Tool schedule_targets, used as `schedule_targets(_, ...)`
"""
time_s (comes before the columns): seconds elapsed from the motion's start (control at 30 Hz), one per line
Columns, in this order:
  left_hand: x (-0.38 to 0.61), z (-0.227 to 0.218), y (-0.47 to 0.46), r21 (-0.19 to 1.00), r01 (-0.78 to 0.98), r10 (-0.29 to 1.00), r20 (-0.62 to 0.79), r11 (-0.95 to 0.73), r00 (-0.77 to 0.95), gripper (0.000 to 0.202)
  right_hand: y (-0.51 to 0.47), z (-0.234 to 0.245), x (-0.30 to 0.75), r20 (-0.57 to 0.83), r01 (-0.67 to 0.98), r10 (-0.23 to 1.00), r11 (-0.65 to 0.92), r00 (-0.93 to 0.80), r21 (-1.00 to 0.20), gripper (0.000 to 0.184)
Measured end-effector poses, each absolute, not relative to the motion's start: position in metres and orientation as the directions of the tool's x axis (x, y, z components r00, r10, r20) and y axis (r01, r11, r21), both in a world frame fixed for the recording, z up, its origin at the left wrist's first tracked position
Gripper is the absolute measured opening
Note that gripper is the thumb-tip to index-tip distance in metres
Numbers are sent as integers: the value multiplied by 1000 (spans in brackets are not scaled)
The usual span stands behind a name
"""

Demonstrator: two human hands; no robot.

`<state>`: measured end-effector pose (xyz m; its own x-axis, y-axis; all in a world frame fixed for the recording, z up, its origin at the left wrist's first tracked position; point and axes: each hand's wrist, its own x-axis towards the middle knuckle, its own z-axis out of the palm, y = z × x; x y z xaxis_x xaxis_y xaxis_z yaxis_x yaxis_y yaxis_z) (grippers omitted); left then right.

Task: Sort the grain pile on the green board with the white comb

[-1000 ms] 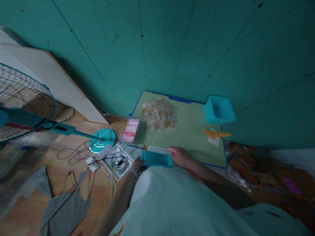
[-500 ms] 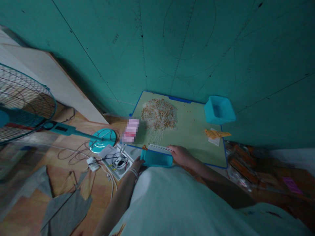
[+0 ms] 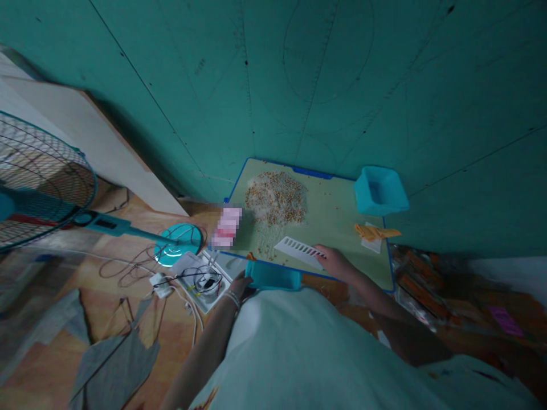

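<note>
My left hand (image 3: 241, 285) grips the left end of a blue plastic bin (image 3: 273, 275), held against my body at the near table edge. My right hand (image 3: 335, 263) is closed on one end of a flat white slotted scraper (image 3: 299, 251), tilted over the near part of the tabletop. Beyond it spreads a pile of mixed white grains and tan beans (image 3: 277, 198), with a thin scatter of white grains trailing toward me. A second blue bin (image 3: 381, 191) stands at the table's far right corner, and I cannot make out anything in it.
The pale tabletop (image 3: 329, 228) has a blue rim and stands against a green wall (image 3: 273, 85). Yellow-orange cloth or gloves (image 3: 376, 232) lie at its right. On the left are a standing fan (image 3: 43, 182), cables and a white box (image 3: 203, 285). Bagged items (image 3: 421, 279) lie right.
My right hand has moved right and slightly up with the scraper, which now shows its flat face over the table instead of lying above the bin. My left hand and its bin stay put.
</note>
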<state>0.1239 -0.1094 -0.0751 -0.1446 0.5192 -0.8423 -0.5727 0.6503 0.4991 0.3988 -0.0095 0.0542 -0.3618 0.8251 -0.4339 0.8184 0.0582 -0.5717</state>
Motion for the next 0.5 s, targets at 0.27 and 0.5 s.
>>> schedule_targets(0.27,127,-70,-110,492,-548,491,-856,677,-162,51,-13,42,432,-433,821,848,4,-305,-570,33)
schedule_targets(0.5,128,-74,-109,487,-573,501,-853,659,-150,53,-21,39,435,-460,800,823,-12,-333,-600,31)
